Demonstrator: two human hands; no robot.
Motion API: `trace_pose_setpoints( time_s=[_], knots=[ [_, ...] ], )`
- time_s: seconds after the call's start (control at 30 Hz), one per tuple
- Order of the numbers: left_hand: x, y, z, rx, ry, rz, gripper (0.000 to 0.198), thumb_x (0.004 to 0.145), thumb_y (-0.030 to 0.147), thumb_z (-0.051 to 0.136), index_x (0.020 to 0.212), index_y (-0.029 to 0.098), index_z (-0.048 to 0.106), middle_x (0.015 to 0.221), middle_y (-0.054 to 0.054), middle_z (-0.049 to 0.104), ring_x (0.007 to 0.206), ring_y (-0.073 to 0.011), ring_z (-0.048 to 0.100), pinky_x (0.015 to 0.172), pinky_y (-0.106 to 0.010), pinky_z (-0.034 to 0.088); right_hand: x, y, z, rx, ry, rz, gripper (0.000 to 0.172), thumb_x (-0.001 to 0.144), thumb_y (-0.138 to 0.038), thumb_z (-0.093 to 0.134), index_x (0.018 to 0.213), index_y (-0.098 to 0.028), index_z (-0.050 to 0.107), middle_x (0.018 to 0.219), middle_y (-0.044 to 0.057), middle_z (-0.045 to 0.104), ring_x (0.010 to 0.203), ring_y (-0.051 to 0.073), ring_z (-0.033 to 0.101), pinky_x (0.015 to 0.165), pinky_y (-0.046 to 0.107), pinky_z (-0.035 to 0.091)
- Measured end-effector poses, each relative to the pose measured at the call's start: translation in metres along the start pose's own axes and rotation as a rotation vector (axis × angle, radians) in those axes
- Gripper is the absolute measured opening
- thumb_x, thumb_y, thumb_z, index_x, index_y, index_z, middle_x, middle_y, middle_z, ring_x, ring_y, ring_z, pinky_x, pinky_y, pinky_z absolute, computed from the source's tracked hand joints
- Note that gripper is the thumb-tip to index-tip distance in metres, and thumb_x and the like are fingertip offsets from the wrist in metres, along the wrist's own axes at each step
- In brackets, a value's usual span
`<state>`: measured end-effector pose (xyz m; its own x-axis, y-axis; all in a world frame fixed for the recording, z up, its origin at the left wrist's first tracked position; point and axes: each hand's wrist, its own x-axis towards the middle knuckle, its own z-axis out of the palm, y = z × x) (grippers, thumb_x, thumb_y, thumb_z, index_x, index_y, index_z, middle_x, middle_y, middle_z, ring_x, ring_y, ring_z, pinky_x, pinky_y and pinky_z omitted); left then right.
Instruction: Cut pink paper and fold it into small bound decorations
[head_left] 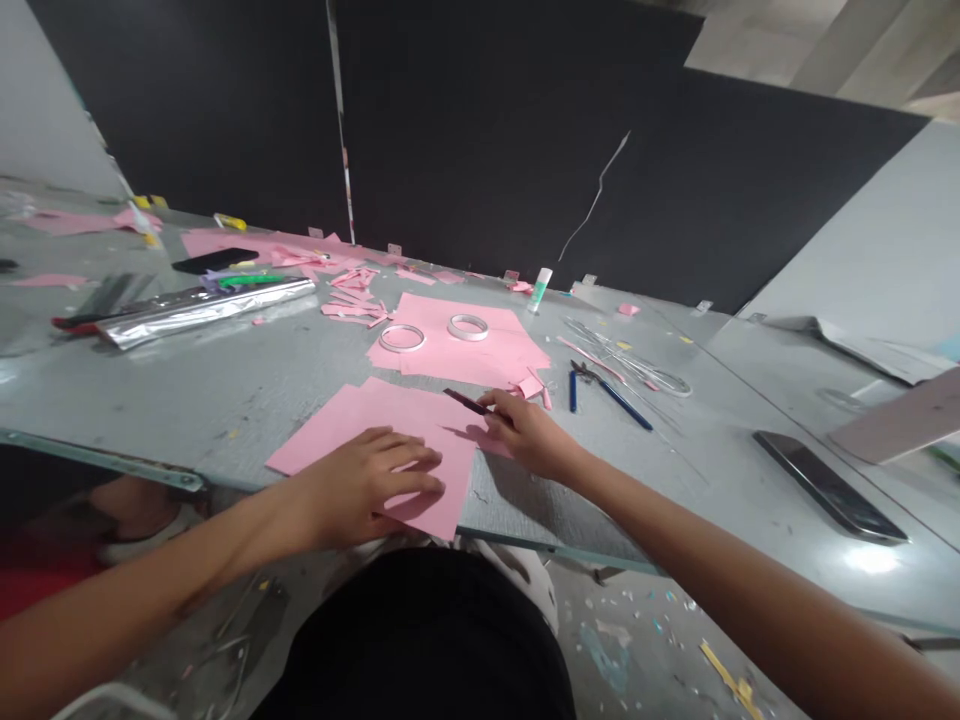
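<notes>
the left hand (366,490) lies palm down on a pink paper sheet (424,440), its fingers (409,472) spread a little apart and curved over the sheet, which sits at the front edge of the grey desk (225,405) and seems to reach just past it. the right arm comes in from the lower right, and the right hand (526,435) is angled down at the far edge of that same sheet, its fingers (499,405) pinched together on a slim dark tool (465,402), too small to identify, whose tip points left over the paper. the two hands are near each other, with a narrow strip of pink paper between them. just beyond the right hand, a second, larger pink sheet (469,345) carries two white tape rolls (468,326), with small pink offcuts (530,387) at its right corner. a blue-handled pair of pliers (604,397) lies to the right, beside thin metal wires (626,355), and a green-and-white glue tube (538,290) stands near the back. to the left lie a silver foil roll (202,312) and a heap of pink strips (352,300). open grey desk stretches from the right hand across to a dark phone (829,485) and also left of the near sheet, while the black back panel (487,130) closes off the far edge.
</notes>
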<state>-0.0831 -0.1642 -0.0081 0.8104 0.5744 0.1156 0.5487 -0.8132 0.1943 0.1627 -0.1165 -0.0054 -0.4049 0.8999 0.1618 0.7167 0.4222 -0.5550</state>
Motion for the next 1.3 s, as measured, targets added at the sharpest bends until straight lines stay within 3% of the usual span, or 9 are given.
trace_pose_setpoints(
  time_s=[0.13, 0.3, 0.4, 0.5, 0.6, 0.7, 0.8, 1.03, 1.3],
  knots=[
    [0.0, -0.003, -0.001, -0.043, 0.051, -0.01, 0.033, 0.092, 0.028, 0.037, 0.104, 0.031, 0.068, 0.112, 0.0, 0.067, 0.113, -0.0174, 0.056, 0.1, -0.034, 0.037, -0.003, -0.005, -0.004, 0.011, -0.011, -0.002, 0.03, 0.087, -0.022, 0.043, 0.113, -0.019, 0.057, 0.083, 0.004, 0.067, 0.073, 0.016, 0.058, 0.066, 0.026, 0.038],
    [0.011, 0.001, -0.013, -0.066, 0.044, -0.106, 0.036, 0.092, 0.041, 0.038, 0.096, 0.026, 0.07, 0.111, -0.003, 0.066, 0.104, -0.0193, 0.057, 0.092, -0.032, 0.042, -0.001, -0.002, -0.007, -0.075, -0.022, 0.002, 0.031, 0.09, -0.023, 0.041, 0.117, -0.021, 0.057, 0.095, 0.007, 0.069, 0.083, 0.018, 0.061, 0.07, 0.027, 0.04],
    [0.018, -0.005, -0.015, -0.097, 0.057, -0.202, 0.04, 0.092, 0.044, 0.035, 0.106, 0.022, 0.065, 0.113, -0.006, 0.064, 0.106, -0.0197, 0.055, 0.093, -0.032, 0.041, -0.001, -0.001, -0.007, -0.15, -0.051, -0.017, 0.03, 0.09, -0.022, 0.042, 0.117, -0.023, 0.057, 0.099, 0.006, 0.069, 0.085, 0.018, 0.063, 0.07, 0.026, 0.041],
    [0.021, -0.021, -0.009, 0.009, 0.079, -0.359, 0.067, 0.079, 0.062, 0.048, 0.13, 0.018, 0.049, 0.135, -0.012, 0.05, 0.124, -0.0279, 0.043, 0.102, -0.04, 0.034, 0.0, -0.003, -0.007, -0.229, -0.089, -0.047, 0.03, 0.09, -0.021, 0.043, 0.116, -0.026, 0.058, 0.102, 0.005, 0.069, 0.089, 0.019, 0.063, 0.072, 0.026, 0.042],
    [0.022, -0.035, -0.004, 0.115, -0.019, -0.472, 0.096, 0.069, 0.075, 0.047, 0.144, 0.017, 0.029, 0.151, -0.015, 0.025, 0.137, -0.0352, 0.023, 0.109, -0.052, 0.016, 0.004, -0.007, -0.006, -0.282, -0.143, -0.066, 0.033, 0.092, -0.022, 0.041, 0.121, -0.026, 0.056, 0.102, 0.006, 0.07, 0.091, 0.02, 0.064, 0.071, 0.026, 0.042],
    [0.022, -0.042, -0.002, 0.155, -0.081, -0.508, 0.091, 0.076, 0.073, 0.035, 0.146, 0.017, 0.023, 0.154, -0.014, 0.019, 0.14, -0.0333, 0.018, 0.111, -0.053, 0.01, 0.012, -0.012, -0.004, -0.328, -0.173, -0.118, 0.036, 0.093, -0.024, 0.039, 0.125, -0.026, 0.054, 0.108, 0.006, 0.068, 0.095, 0.021, 0.064, 0.072, 0.027, 0.042],
    [0.021, -0.045, -0.003, 0.188, -0.053, -0.507, 0.08, 0.082, 0.069, 0.029, 0.145, 0.02, 0.027, 0.152, -0.011, 0.026, 0.138, -0.0301, 0.023, 0.11, -0.048, 0.015, 0.023, -0.019, 0.001, -0.374, -0.195, -0.205, 0.038, 0.093, -0.025, 0.037, 0.127, -0.027, 0.053, 0.112, 0.005, 0.067, 0.098, 0.021, 0.063, 0.074, 0.027, 0.042],
    [0.018, -0.053, 0.001, 0.208, 0.013, -0.481, 0.084, 0.078, 0.072, 0.035, 0.144, 0.02, 0.03, 0.151, -0.012, 0.029, 0.138, -0.03, 0.026, 0.11, -0.046, 0.017, 0.038, -0.036, 0.015, -0.545, -0.245, -0.297, 0.038, 0.094, -0.023, 0.033, 0.127, -0.024, 0.051, 0.101, 0.009, 0.07, 0.086, 0.021, 0.065, 0.066, 0.027, 0.04],
    [0.019, -0.053, 0.001, 0.196, 0.008, -0.486, 0.084, 0.079, 0.071, 0.035, 0.144, 0.018, 0.029, 0.151, -0.012, 0.027, 0.139, -0.0293, 0.024, 0.111, -0.047, 0.015, 0.039, -0.041, 0.011, -0.682, -0.296, -0.317, 0.042, 0.09, -0.016, 0.037, 0.129, -0.027, 0.046, 0.094, 0.008, 0.069, 0.08, 0.02, 0.064, 0.059, 0.025, 0.037]
  ],
)
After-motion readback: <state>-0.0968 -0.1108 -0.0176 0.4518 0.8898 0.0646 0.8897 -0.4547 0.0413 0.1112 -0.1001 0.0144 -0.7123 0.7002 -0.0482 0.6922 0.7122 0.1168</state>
